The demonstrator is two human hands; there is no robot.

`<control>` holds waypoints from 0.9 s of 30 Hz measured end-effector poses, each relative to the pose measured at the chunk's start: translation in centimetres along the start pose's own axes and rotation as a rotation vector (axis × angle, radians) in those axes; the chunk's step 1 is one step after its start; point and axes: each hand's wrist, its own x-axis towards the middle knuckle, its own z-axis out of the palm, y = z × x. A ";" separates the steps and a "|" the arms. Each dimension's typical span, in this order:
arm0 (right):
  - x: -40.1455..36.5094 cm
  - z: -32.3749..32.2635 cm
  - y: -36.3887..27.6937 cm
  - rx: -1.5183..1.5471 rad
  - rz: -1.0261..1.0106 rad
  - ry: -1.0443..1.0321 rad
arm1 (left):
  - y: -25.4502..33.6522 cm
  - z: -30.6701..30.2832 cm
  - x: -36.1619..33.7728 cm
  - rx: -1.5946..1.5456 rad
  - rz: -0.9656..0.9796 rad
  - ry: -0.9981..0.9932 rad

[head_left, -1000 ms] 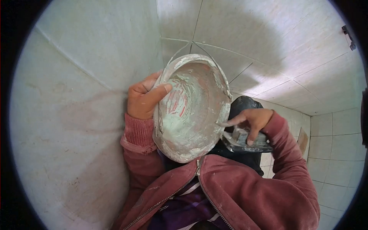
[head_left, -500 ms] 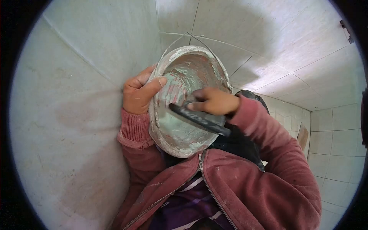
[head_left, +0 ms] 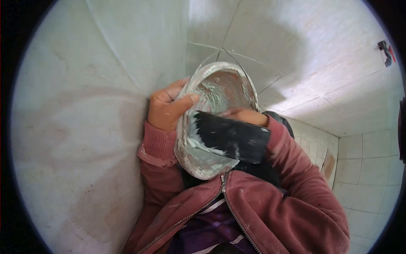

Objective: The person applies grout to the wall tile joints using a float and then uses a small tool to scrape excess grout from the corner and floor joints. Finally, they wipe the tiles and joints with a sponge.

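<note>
Head view: left hand (head_left: 169,108) fingers clamped over rim of tilted, crusted bucket (head_left: 201,167); right hand (head_left: 245,115) fingers closed on black float (head_left: 230,137), just beneath them inside bucket, long edge slanting across mouth, touching paste (head_left: 196,143).

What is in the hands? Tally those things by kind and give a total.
grout-smeared bucket, its rim gripped by the left hand: 1
black float, held inside the bucket by the right hand: 1
Total: 2
</note>
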 end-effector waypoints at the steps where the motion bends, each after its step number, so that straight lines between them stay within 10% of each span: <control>1: -1.4 0.0 -0.6 -0.023 -0.002 -0.001 | 0.3 0.0 -0.1 0.048 -0.031 -0.015; 4: -6.9 0.0 -1.9 -0.766 -0.450 0.246 | 0.4 0.3 -0.2 0.045 -0.018 -0.053; 6: -9.1 -0.8 -2.6 -0.155 -0.464 0.658 | 0.5 0.2 -0.3 0.154 0.030 -0.028; 8: -9.2 -1.9 -3.3 0.587 -0.900 0.725 | 0.1 -0.1 -0.3 0.149 0.099 -0.020; 13: -8.3 -8.4 -10.9 -0.325 -0.648 1.151 | 0.2 0.7 0.0 0.391 0.174 -0.236; 17: -3.5 -11.1 -10.1 -1.610 -0.293 0.997 | 1.1 1.5 -0.4 0.585 0.242 -0.585; 27: 3.2 -10.9 -7.5 -2.013 0.011 0.742 | 0.6 0.5 -1.0 0.547 0.252 -0.529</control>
